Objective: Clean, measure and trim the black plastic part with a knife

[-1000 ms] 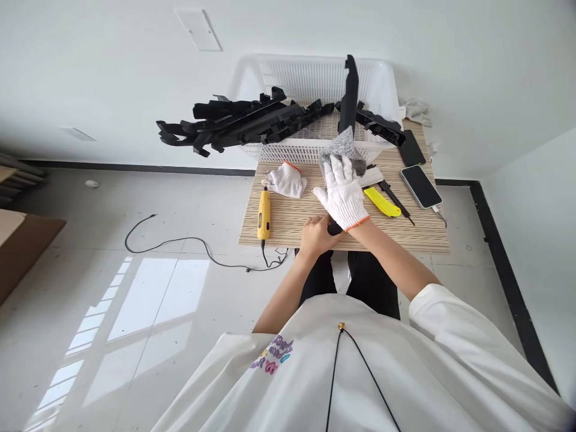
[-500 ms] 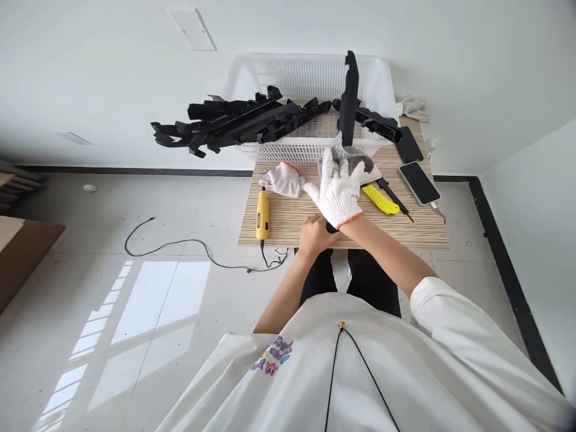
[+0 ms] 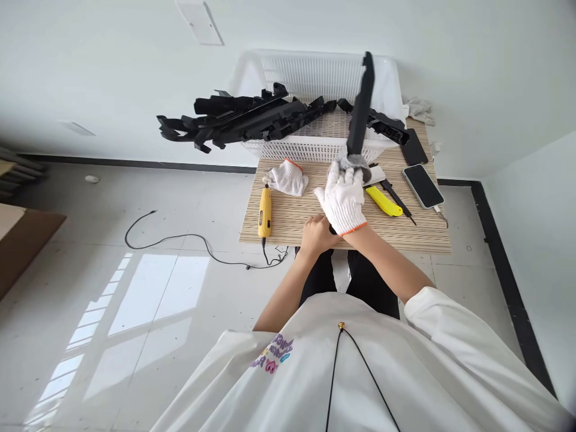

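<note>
A long black plastic part (image 3: pixel 360 114) rises at a tilt over the front rim of the basket. My right hand (image 3: pixel 342 201), in a white knit glove with an orange cuff, presses a grey cloth (image 3: pixel 353 161) round it, fingers closed on the cloth. At the table's front edge my bare left hand (image 3: pixel 317 236) is closed on the part's near end, which is mostly hidden by my hands. Right of the gloved hand lie a yellow utility knife (image 3: pixel 384 201) and a thin black tool (image 3: pixel 398 201). A white item beside them is partly covered.
Behind the table a white plastic basket (image 3: pixel 310 141) bears several black plastic parts (image 3: pixel 265 117). A yellow rotary tool (image 3: pixel 265 213) and a crumpled white glove (image 3: pixel 288 179) lie at left. Two phones (image 3: pixel 423 185) rest at right. A black cable (image 3: pixel 180 236) runs across the floor.
The gloved fingers have drawn together, and the cloth now sits bunched round the black part. The part's upper end leans further right. My left hand stays at the table edge.
</note>
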`<state>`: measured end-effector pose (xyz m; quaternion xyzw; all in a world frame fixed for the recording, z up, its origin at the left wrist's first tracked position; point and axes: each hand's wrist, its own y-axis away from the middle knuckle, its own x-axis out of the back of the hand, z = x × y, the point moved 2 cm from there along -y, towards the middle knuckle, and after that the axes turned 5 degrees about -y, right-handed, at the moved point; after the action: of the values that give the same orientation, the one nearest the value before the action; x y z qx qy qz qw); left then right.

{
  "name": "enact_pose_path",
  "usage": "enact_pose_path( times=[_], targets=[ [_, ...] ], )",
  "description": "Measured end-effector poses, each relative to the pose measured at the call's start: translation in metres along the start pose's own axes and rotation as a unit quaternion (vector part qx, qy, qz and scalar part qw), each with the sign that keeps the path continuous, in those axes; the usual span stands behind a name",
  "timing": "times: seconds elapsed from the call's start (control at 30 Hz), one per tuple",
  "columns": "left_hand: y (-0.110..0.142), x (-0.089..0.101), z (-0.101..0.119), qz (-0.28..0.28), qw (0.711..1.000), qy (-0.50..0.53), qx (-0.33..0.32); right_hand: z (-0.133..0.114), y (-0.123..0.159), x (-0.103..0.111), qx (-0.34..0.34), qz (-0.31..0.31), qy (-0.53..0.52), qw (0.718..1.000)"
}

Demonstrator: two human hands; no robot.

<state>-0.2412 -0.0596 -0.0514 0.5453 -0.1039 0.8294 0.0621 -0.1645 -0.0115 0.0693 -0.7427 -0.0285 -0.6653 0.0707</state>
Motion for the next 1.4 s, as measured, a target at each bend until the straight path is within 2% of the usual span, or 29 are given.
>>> enact_pose_path(
  times=[0.1, 0.2, 0.27, 0.43, 0.5, 0.57, 0.63, 0.77, 0.9, 0.97, 1.03, 1.1, 1.27, 1.4],
  targets=[
    [0.000, 0.000, 0.002, 0.001, 1.000, -0.002, -0.002, -0.002, 0.002, 0.004, -0.046, -0.027, -0.033, 0.998],
    [-0.001, 0.001, 0.002, 0.013, 0.999, 0.003, 0.031, -0.003, 0.000, 0.004, -0.002, -0.009, -0.035, 0.999],
    [-0.001, 0.001, 0.002, 0.012, 1.000, 0.002, 0.026, -0.003, -0.002, 0.003, 0.013, 0.010, -0.020, 1.000],
    [0.000, 0.002, 0.003, 0.001, 1.000, -0.016, -0.003, -0.002, -0.007, 0.012, -0.080, -0.037, -0.032, 0.996],
    [0.000, 0.003, 0.003, 0.006, 1.000, -0.016, 0.012, -0.004, -0.007, 0.015, -0.062, -0.040, -0.035, 0.997],
    [0.000, 0.004, 0.004, 0.009, 1.000, -0.009, 0.025, -0.006, -0.005, 0.013, -0.022, -0.016, -0.028, 0.999],
    [0.000, 0.004, 0.004, 0.008, 1.000, -0.004, 0.025, -0.008, -0.001, 0.009, -0.010, 0.003, -0.017, 1.000],
    [0.002, 0.003, 0.005, 0.009, 1.000, -0.016, 0.001, -0.004, -0.006, 0.011, -0.088, -0.022, -0.023, 0.996],
    [0.003, 0.003, 0.004, 0.009, 0.999, -0.032, 0.022, 0.010, -0.022, 0.026, -0.033, -0.013, -0.025, 0.999],
    [0.003, 0.004, 0.004, 0.014, 0.999, -0.025, 0.033, 0.016, -0.021, 0.025, -0.002, -0.027, -0.012, 1.000],
    [0.002, 0.004, 0.004, 0.020, 0.999, -0.015, 0.042, 0.017, -0.013, 0.015, 0.017, -0.063, 0.001, 0.998],
    [0.002, 0.004, 0.004, 0.016, 0.999, -0.011, 0.043, 0.014, 0.003, 0.000, 0.008, -0.095, 0.022, 0.995],
    [0.001, 0.004, 0.000, -0.010, 0.999, -0.015, 0.027, 0.002, 0.050, -0.030, 0.016, -0.040, 0.032, 0.999],
    [0.002, 0.002, -0.004, -0.018, 1.000, -0.016, 0.019, 0.002, 0.077, -0.038, 0.000, -0.053, 0.012, 0.999]
  ],
)
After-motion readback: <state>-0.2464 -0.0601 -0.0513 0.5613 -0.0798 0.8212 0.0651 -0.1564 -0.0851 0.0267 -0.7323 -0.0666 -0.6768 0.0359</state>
